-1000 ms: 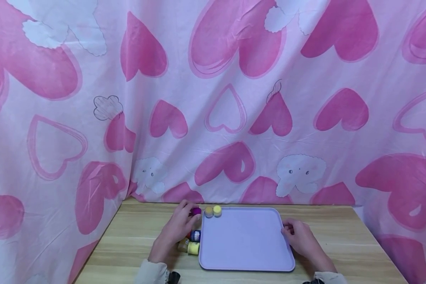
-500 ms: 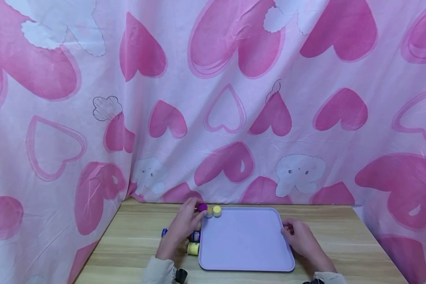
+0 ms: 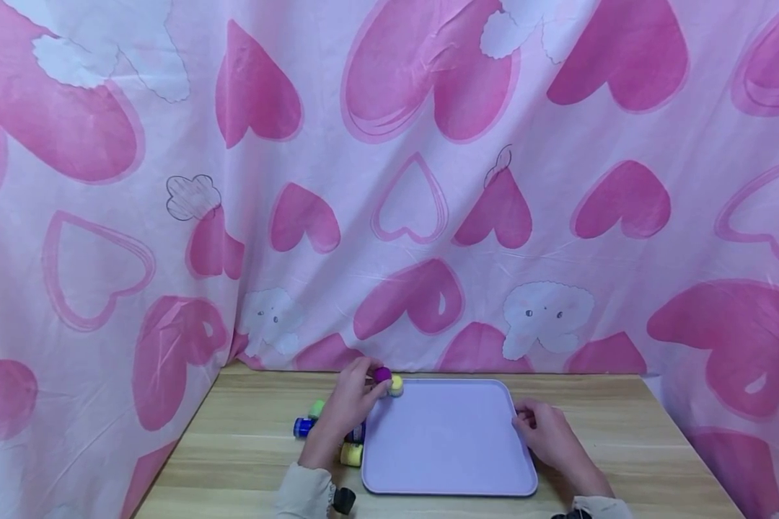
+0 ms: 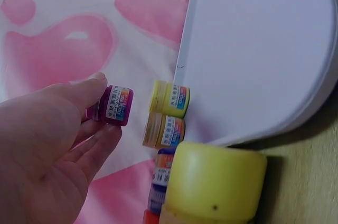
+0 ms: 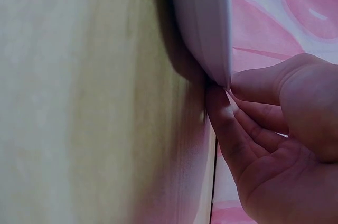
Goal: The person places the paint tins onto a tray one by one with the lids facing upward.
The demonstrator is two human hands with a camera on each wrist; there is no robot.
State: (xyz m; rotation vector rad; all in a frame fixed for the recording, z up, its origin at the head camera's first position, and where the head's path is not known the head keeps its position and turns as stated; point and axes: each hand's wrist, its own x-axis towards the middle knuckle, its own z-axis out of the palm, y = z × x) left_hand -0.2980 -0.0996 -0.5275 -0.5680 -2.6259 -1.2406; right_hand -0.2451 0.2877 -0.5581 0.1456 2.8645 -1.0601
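My left hand (image 3: 350, 398) pinches a small purple paint jar (image 4: 119, 105) between thumb and fingers, above the far left corner of a pale lilac tray (image 3: 451, 440). A light yellow paint jar (image 4: 171, 97) and an ochre paint jar (image 4: 165, 130) stand side by side in that corner. From the head view, the left hand and purple jar cover the ochre one. At the tray's right side my right hand (image 3: 548, 432) grips the rim, thumb on the upper edge and a finger underneath, as the right wrist view shows.
Left of the tray, several paint jars lie on the wooden table (image 3: 234, 447): a yellow jar (image 3: 351, 454), a blue jar (image 3: 303, 427), a green jar (image 3: 316, 409) and a dark blue jar (image 3: 355, 434). A pink heart-print curtain (image 3: 415, 303) hangs behind and at the sides.
My left hand has carried the purple jar rightward and slightly away from me, from beside the tray to over its far left corner, uncovering the blue and green jars. The right hand has stayed put.
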